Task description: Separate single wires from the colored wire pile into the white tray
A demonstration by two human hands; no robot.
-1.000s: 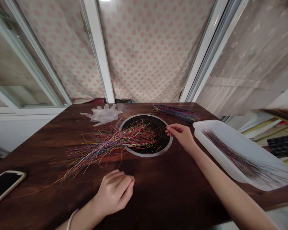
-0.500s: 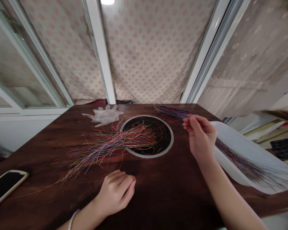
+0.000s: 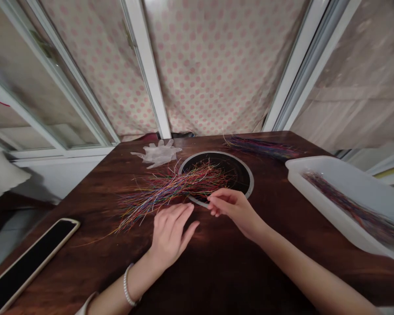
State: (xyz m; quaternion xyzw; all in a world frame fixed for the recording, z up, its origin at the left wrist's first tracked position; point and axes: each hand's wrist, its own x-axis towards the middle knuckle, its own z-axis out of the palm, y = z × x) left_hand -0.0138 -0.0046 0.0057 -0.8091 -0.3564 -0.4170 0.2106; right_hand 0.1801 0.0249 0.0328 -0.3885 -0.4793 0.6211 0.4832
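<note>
A loose bundle of thin multicoloured wires (image 3: pixel 170 186) lies across the table, its right part over a round black plate (image 3: pixel 244 175) with a pale rim. My left hand (image 3: pixel 172 234) is just in front of the bundle, its thumb apart from the fingers and nothing seen in it. Close to the plate's front rim, my right hand (image 3: pixel 233 208) has thumb and fingertips pinched together; anything between them is too small to make out. A darker wire bundle (image 3: pixel 262 146) rests at the back right. More wires (image 3: pixel 351 203) lie in a white plastic bin (image 3: pixel 318 210) on the right.
A phone (image 3: pixel 33 262) with a pale case lies at the left of the dark wooden table (image 3: pixel 210 271). Behind the plate's left side is a crumpled clear glove (image 3: pixel 159 153). Window frames and a dotted curtain (image 3: pixel 216 65) stand beyond the back edge.
My right hand has moved left, from near the dark bundle and bin to the plate's front rim. My left hand has opened from a fist and moved closer to the wires. The view has shifted.
</note>
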